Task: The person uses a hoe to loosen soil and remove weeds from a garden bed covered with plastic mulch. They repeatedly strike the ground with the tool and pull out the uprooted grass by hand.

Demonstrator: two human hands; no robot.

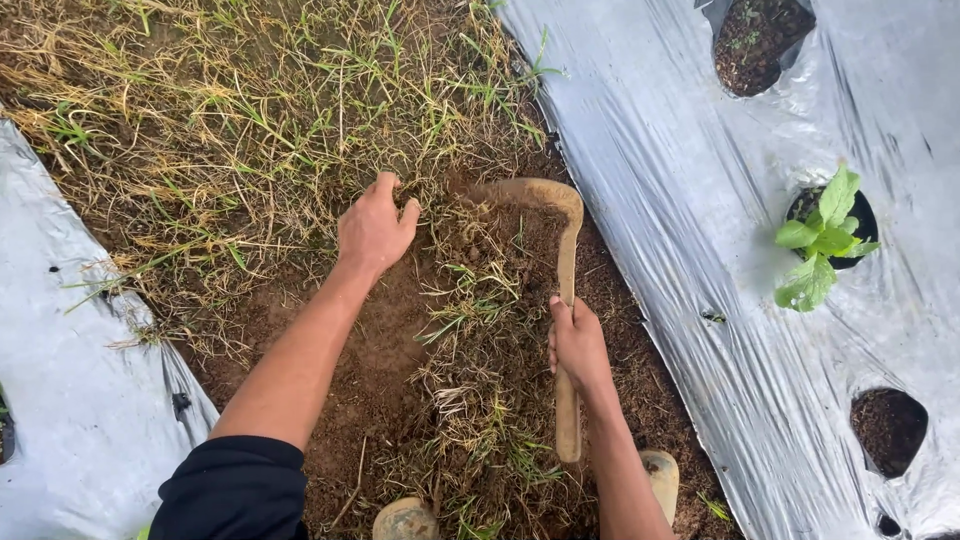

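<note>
Here the left hand (375,228) clutches a tuft of dry grass (300,150), fingers closed on it, while the right hand (578,345) wraps the sickle (566,300); best pull the grass taut and cut low at the roots.

silver mulch sheet (700,200), seedling (822,240), boots (405,520)

We are in a farm field, outdoors. We see silver plastic mulch (700,200) over raised beds, with round planting holes (888,428), one holding a young green seedling (822,240). Between the beds runs a furrow of brown soil (390,340) and dry weedy grass (230,130).
</note>
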